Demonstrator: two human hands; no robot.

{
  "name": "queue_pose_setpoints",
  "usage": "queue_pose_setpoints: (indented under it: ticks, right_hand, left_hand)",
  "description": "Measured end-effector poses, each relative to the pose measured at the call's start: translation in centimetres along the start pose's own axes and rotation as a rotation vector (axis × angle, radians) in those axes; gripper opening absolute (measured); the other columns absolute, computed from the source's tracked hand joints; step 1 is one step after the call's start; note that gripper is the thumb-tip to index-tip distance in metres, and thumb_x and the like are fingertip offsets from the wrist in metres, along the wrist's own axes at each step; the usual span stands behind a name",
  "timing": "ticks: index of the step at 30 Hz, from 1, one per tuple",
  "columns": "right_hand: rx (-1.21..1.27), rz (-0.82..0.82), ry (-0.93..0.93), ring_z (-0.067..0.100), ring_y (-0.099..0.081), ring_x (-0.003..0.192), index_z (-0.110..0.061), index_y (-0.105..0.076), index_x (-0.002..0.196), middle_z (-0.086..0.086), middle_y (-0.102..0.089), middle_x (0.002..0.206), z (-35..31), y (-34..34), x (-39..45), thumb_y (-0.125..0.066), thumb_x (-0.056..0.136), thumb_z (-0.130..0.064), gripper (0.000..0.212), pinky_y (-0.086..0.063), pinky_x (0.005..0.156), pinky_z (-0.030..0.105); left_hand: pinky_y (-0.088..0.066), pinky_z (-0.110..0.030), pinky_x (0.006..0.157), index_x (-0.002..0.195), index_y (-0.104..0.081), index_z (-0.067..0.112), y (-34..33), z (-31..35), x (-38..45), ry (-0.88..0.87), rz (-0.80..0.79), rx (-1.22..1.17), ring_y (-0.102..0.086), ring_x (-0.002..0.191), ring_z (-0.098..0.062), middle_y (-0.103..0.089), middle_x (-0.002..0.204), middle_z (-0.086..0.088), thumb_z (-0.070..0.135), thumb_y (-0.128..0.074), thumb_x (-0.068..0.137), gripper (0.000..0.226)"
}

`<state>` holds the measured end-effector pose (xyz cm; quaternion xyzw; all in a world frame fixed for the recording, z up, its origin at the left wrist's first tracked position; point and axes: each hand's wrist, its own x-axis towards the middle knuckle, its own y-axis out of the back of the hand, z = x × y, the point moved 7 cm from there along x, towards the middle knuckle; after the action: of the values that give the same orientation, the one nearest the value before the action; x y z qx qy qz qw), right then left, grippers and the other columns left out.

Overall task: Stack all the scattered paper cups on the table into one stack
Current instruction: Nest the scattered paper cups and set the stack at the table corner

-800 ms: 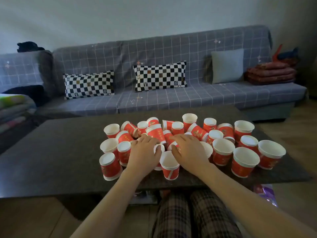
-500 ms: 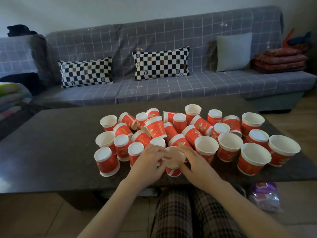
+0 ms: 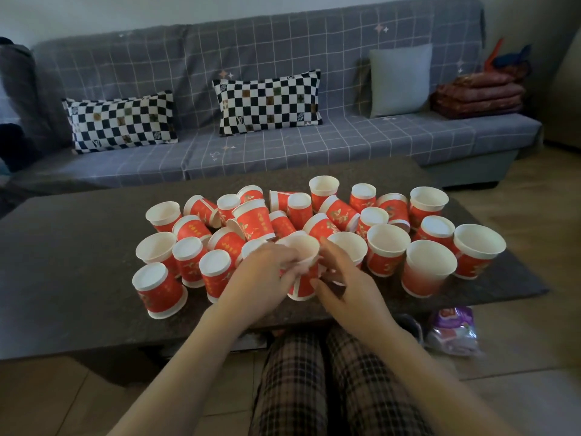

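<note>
A red paper cup (image 3: 302,269) with a white mouth stands upright near the front edge of the table (image 3: 72,272), about midway along it. The left hand (image 3: 262,280) grasps its left side, fingers curled onto the rim. The right hand (image 3: 342,281) touches its right side with spread fingers; whether it truly grips, I cannot tell. The other cups (image 3: 380,228) crowd behind and to both sides, some upright, some upside down, some tipped over. Behind the table stands a grey checked sofa (image 3: 283,143).
</note>
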<state>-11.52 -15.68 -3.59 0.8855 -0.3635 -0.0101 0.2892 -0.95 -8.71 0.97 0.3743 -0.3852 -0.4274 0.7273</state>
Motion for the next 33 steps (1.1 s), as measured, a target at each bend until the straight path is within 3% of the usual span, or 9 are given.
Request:
queue_pose_setpoints:
  ticks: [4, 6, 10, 16, 20, 24, 28, 30, 33]
  right_hand:
    - [0.029, 0.264, -0.005, -0.003, -0.047, 0.112, -0.033, -0.033, 0.139, -0.019, -0.049, 0.129, 0.0, 4.7, 0.1, -0.064, 0.085, -0.021, 0.064, -0.044, 0.088, 0.016]
    - [0.041, 0.339, -0.063, 0.000, -0.050, 0.108, -0.030, -0.038, 0.136, -0.012, -0.053, 0.130, 1.3, 5.8, 0.1, -0.065, 0.084, -0.017, 0.060, -0.044, 0.083, 0.014]
    - [0.036, 0.366, -0.165, 0.005, -0.058, 0.097, -0.027, -0.043, 0.130, -0.007, -0.058, 0.115, 4.3, 6.3, -0.6, -0.066, 0.083, -0.016, 0.054, -0.046, 0.071, 0.011]
    - [0.018, 0.306, -0.236, 0.004, -0.057, 0.091, -0.022, -0.045, 0.130, -0.006, -0.061, 0.110, 7.0, 6.1, -0.2, -0.066, 0.083, -0.017, 0.051, -0.046, 0.069, 0.012]
    - [0.051, 0.288, -0.217, 0.006, -0.058, 0.093, -0.019, -0.048, 0.128, -0.008, -0.060, 0.102, 7.6, 5.8, 0.2, -0.066, 0.082, -0.013, 0.050, -0.045, 0.071, 0.010]
    - [-0.098, 0.317, -0.199, 0.006, -0.057, 0.091, -0.018, -0.050, 0.125, -0.003, -0.062, 0.108, 7.4, 6.3, -0.5, -0.063, 0.085, -0.014, 0.042, -0.048, 0.075, 0.014]
    - [-0.486, 0.676, -0.010, 0.025, -0.054, 0.100, -0.012, -0.059, 0.113, 0.011, -0.060, 0.107, 5.3, 9.0, -2.8, -0.073, 0.073, -0.011, 0.043, -0.050, 0.086, 0.037]
    - [-0.575, 0.741, -0.129, 0.032, -0.041, 0.116, -0.015, -0.053, 0.120, 0.016, -0.051, 0.123, 6.1, 10.4, -3.3, -0.077, 0.070, -0.019, 0.055, -0.037, 0.097, 0.047]
    - [-0.482, 0.593, -0.380, 0.034, -0.021, 0.135, -0.020, -0.034, 0.134, 0.014, -0.028, 0.145, 9.2, 11.2, -3.0, -0.072, 0.075, -0.033, 0.072, -0.019, 0.110, 0.049]
  left_hand:
    - [-0.042, -0.027, 0.091, 0.107, -0.070, 0.014, 2.8, 4.0, 2.1, -0.078, 0.250, -0.025, -0.059, 0.100, -0.018, -0.071, 0.107, -0.002, 0.019, -0.057, 0.090, 0.022]
    - [-0.043, -0.040, 0.096, 0.103, -0.072, 0.015, 2.0, 5.4, 3.5, -0.136, 0.256, 0.017, -0.061, 0.098, -0.021, -0.073, 0.102, -0.002, 0.019, -0.058, 0.089, 0.020]
    - [-0.027, -0.030, 0.094, 0.102, -0.071, 0.021, -0.8, 6.7, 5.9, -0.193, 0.175, 0.093, -0.057, 0.100, -0.016, -0.072, 0.102, 0.002, 0.027, -0.053, 0.092, 0.022]
    - [-0.021, -0.035, 0.103, 0.113, -0.066, 0.027, -5.9, 5.5, 7.0, -0.075, -0.106, 0.246, -0.049, 0.114, -0.021, -0.067, 0.116, 0.001, 0.034, -0.047, 0.094, 0.027]
    - [-0.018, -0.036, 0.105, 0.109, -0.069, 0.029, -8.1, 4.1, 6.7, -0.040, -0.249, 0.271, -0.052, 0.108, -0.022, -0.069, 0.106, 0.001, 0.038, -0.051, 0.091, 0.027]
    - [-0.019, -0.036, 0.108, 0.118, -0.063, 0.025, -7.9, 3.9, 6.7, -0.013, -0.213, 0.269, -0.048, 0.116, -0.024, -0.068, 0.109, 0.000, 0.037, -0.050, 0.092, 0.031]
    - [-0.021, -0.036, 0.108, 0.123, -0.059, 0.020, -6.1, 4.2, 6.5, 0.029, -0.036, 0.150, -0.052, 0.113, -0.023, -0.069, 0.107, -0.003, 0.038, -0.050, 0.092, 0.037]
    - [-0.022, -0.038, 0.109, 0.121, -0.060, 0.019, -5.7, 4.2, 6.5, 0.040, -0.002, 0.075, -0.055, 0.110, -0.022, -0.070, 0.103, -0.003, 0.039, -0.052, 0.091, 0.038]
    - [-0.035, -0.045, 0.105, 0.117, -0.064, 0.017, -5.8, 4.6, 6.3, 0.046, 0.010, -0.026, -0.059, 0.104, -0.021, -0.071, 0.102, -0.003, 0.037, -0.055, 0.089, 0.035]
